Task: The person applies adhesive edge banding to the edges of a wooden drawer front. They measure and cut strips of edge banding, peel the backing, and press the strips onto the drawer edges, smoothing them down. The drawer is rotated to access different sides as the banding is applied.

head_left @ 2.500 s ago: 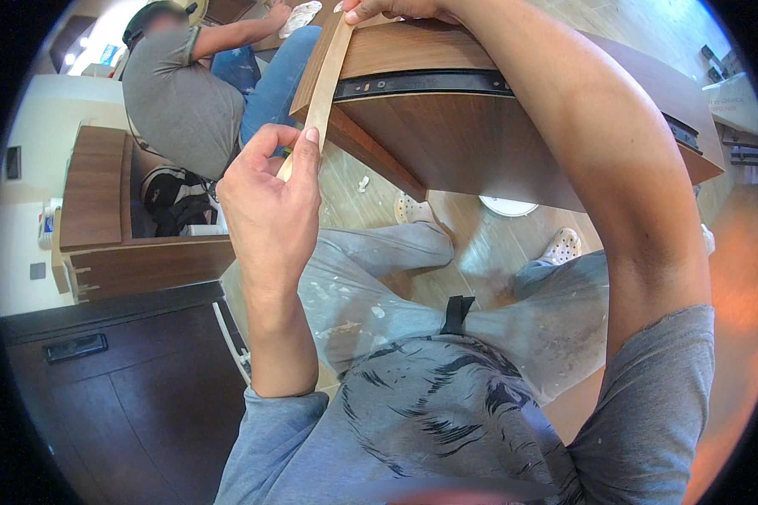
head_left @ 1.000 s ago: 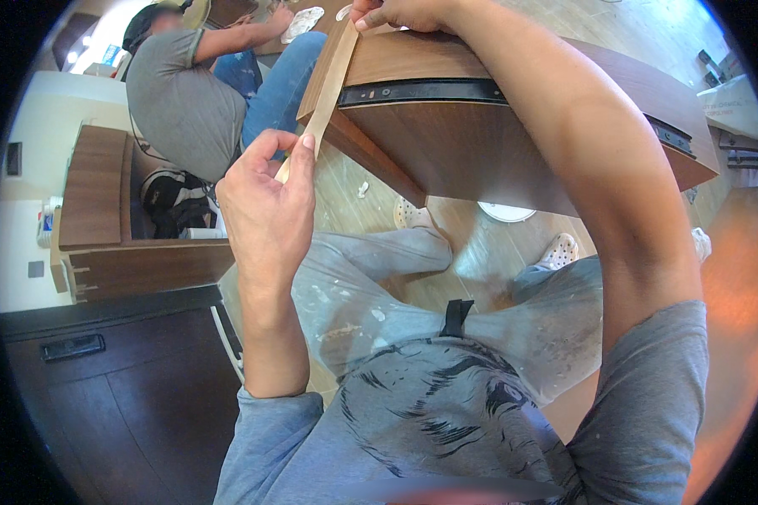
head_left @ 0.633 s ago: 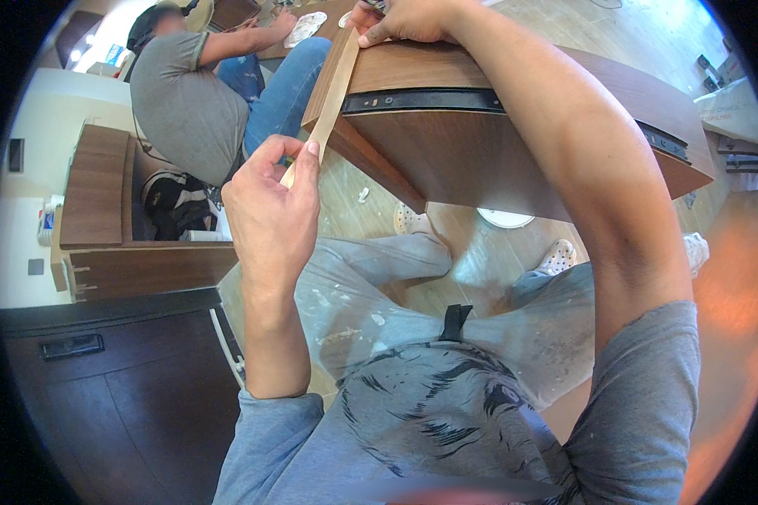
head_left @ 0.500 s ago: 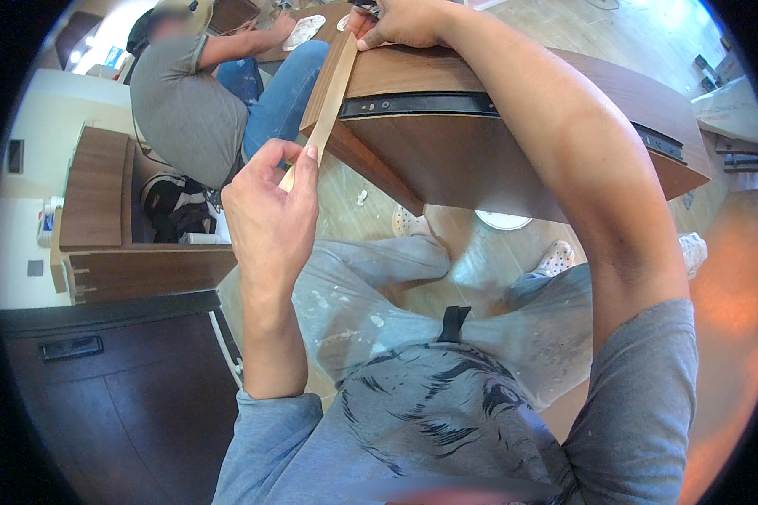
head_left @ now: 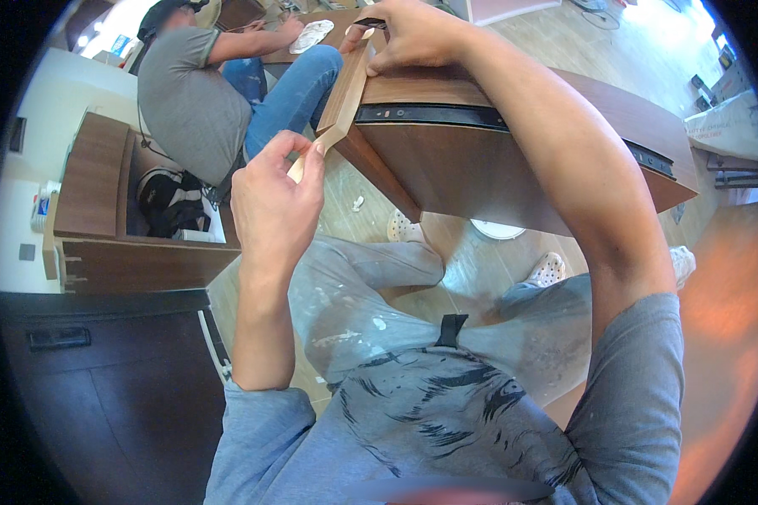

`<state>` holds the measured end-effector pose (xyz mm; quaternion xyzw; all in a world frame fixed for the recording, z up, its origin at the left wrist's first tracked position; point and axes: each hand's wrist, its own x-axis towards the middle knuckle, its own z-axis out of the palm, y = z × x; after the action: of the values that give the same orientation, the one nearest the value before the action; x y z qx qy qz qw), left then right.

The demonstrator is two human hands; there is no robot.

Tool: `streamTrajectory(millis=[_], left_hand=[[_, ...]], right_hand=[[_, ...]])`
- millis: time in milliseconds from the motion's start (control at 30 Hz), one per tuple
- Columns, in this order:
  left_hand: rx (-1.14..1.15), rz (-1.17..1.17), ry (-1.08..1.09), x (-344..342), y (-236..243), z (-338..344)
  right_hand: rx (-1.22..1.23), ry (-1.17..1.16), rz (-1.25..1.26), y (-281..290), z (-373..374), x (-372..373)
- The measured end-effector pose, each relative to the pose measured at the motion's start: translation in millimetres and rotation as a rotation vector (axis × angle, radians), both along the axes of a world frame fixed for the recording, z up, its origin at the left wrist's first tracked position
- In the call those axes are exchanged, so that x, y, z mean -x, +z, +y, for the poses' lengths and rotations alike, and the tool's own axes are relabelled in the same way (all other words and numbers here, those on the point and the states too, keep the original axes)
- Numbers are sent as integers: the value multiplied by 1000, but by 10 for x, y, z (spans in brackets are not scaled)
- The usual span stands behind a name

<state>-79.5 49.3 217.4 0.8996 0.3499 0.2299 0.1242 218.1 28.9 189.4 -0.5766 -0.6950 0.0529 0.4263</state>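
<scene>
Left hand [head_left: 276, 189] pinches the near end of a pale edging strip [head_left: 354, 94]; strip slants toward one o'clock; right hand [head_left: 417, 38], at its far end, holds a small black tool [head_left: 370, 23].

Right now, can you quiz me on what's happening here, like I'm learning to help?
1. Which hand pinches the near end of the pale strip?
a) left
b) right
2. True or false: the drawer slide is black.
3. Fill in: the co-worker wears blue ____.

Key:
1. a, the left hand
2. True
3. Jeans
</scene>
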Motion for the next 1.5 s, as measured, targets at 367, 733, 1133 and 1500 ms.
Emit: streamTrajectory(millis=[367, 733, 1133, 1500], left_hand=[[-202, 195, -89, 0, 155, -31], [-130, 150, -54, -4, 116, -72], [-125, 143, -56, 17, 97, -25], [-80, 120, -77, 8, 91, -7]], right_hand=[[83, 153, -184, 276, -119, 243], [20, 156, -138, 112, -16, 56], [206, 165, -144, 223, -87, 537], [-162, 25, 210, 468, -368, 306]])
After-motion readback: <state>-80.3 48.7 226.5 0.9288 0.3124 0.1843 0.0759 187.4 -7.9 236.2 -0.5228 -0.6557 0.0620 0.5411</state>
